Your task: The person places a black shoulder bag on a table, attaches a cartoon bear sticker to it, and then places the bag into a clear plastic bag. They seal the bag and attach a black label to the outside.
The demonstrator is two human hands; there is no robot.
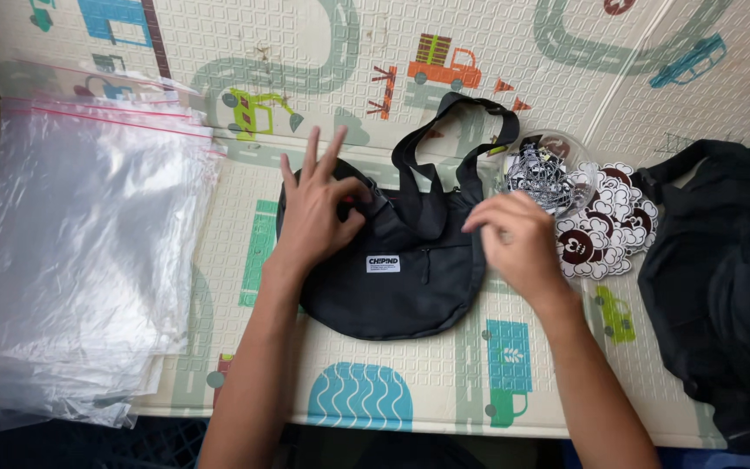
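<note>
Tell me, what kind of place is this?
Probably a home packing spot: a play mat as the work surface, a stack of clear bags, a pile of stickers and a black bag.

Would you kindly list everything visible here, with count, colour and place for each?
Sling bag: one, black with a small white label, centre of the mat, strap looped upward.
Play mat: one, cream with road and vehicle pictures, under everything.
Clear plastic bags: a stack, transparent with pink strips at the top edge, left side.
Round container: one, clear, holding small metal pieces, right of the strap.
Die-cut cards: a pile, white and dark red, beside the container.
Black fabric heap: count unclear, far right.
Left hand: on the bag's upper left, pinching it, fingers spread.
Right hand: at the bag's right end, fingertips curled.
</note>
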